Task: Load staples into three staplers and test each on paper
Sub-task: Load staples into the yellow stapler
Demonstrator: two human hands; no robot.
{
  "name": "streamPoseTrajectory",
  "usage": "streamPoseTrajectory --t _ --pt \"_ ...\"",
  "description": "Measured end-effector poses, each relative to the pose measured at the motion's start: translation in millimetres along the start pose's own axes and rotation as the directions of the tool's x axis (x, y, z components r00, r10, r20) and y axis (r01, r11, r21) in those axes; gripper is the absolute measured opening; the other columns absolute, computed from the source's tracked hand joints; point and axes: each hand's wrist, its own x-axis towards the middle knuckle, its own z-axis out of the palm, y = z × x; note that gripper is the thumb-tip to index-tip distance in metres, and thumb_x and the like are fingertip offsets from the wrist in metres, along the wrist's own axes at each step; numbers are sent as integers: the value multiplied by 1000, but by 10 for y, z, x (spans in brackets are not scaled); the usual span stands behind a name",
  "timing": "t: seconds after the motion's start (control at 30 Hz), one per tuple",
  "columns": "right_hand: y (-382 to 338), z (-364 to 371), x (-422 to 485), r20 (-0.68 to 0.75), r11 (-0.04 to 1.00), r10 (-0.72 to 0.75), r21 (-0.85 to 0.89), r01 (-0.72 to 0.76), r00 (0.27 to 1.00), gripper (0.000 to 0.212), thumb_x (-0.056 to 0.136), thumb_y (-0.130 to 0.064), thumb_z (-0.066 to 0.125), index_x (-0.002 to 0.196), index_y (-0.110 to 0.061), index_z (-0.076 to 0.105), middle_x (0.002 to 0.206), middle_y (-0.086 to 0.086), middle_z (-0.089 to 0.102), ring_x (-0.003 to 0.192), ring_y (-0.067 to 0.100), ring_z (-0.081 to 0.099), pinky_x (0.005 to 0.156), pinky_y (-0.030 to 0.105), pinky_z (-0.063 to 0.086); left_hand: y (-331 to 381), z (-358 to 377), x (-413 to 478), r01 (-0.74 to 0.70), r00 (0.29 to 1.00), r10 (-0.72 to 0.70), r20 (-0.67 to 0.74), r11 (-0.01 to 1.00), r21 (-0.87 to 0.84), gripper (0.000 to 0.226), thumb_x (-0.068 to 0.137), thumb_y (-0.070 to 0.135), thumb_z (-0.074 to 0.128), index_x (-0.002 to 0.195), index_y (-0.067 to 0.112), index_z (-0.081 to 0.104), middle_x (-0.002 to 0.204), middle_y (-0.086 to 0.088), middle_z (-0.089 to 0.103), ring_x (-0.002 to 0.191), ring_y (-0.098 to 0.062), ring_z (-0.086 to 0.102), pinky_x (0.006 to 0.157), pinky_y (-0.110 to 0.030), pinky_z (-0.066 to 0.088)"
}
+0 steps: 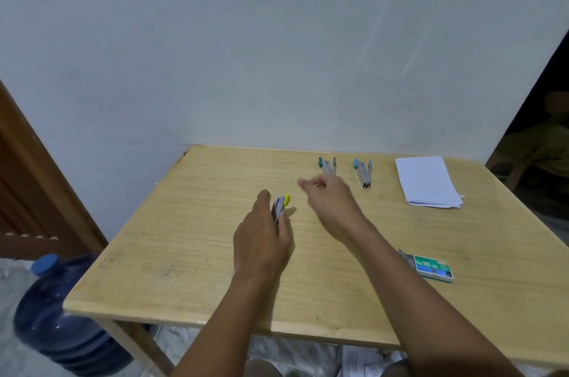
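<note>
Nearest the viewer, both forearms reach in over the front edge of the light wooden surface (184,259). Near right: green staple box (434,267) lies flat, its inner tray slid partly out on the left side. Left of centre: left hand (261,241), back up, grasps the yellow-tipped stapler (281,206); fingers are wrapped round the body, and the metal front and yellow end stick out past the fingertips. Just beyond and to the right: right hand (331,199) is held over the surface, fingers curled inward, thumb and forefinger tips close together; whether they pinch anything is too small to tell. Farther back: two blue-ended staplers lie side by side, apart from each other. The left blue stapler (327,165) has its near end hidden behind the right hand; the right blue stapler (363,173) lies fully in view. Far right: white paper stack (427,181) lies flat near the back edge. Behind everything is a plain pale wall. On the floor, left of the surface: blue water jug (61,315).
</note>
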Motion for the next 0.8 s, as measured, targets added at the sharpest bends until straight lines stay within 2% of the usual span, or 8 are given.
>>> streamPoseTrajectory --t 0.07,0.17,0.23,0.33,0.47,0.57,0.67,0.8 --pt "-25 137 -164 189 987 70 132 -96 980 47 85 -57 62 95 -11 69 77 -2 64 69 14 59 66 35 46 8 -6 -17 -25 1000 25 -10 1000 1 46 97 38 47 138 18 39 98 2 67 85 -21 65 68 -33 46" --pt "-59 266 -284 188 975 35 210 -75 982 40 90 -42 64 81 -4 70 62 2 60 56 15 52 62 37 41 2 -1 -34 -60 997 60 -38 998 1 48 96 38 50 139 18 40 102 -2 69 89 -21 65 70 -32 46" --pt "-79 297 -311 134 969 22 241 -54 991 38 91 -39 64 83 -2 71 66 5 65 58 15 57 65 38 47 -7 3 -29 -80 996 80 -51 997 -2 49 95 39 51 139 18 41 102 -2 69 90 -21 65 70 -31 46" --pt "-80 283 -357 96 973 -10 231 -13 995 39 93 -40 59 83 -4 71 73 12 71 69 27 68 78 45 56 -22 -1 -26 -126 991 126 -54 992 -10 52 94 41 51 140 18 39 101 -1 68 89 -21 65 72 -34 50" --pt "-27 190 -436 125 976 -110 200 83 986 40 97 -43 50 82 -11 69 76 11 70 76 30 68 83 52 53 -43 -15 -27 -110 994 110 -9 992 -66 53 96 46 49 141 22 38 92 6 65 80 -13 63 67 -28 47" --pt "9 133 -510 146 973 -170 181 143 974 38 98 -46 44 84 -20 68 85 13 71 87 36 66 84 54 52 -52 -16 -27 -111 993 116 33 984 -142 37 97 49 46 128 30 50 80 12 64 71 -8 61 62 -26 44" --pt "8 86 -570 123 970 -201 161 180 972 36 103 -41 41 87 -23 68 83 5 70 84 29 64 83 49 52 -50 -26 -37 -116 990 133 47 956 -268 14 98 45 49 103 36 59 72 13 65 62 -5 59 58 -25 42" --pt "15 77 -688 74 968 -223 133 212 972 35 105 -36 37 93 -21 65 89 4 70 88 23 65 82 46 52 -45 -48 -76 -208 973 228 32 930 -303 10 100 35 50 104 30 58 73 17 63 61 -4 57 55 -20 38"
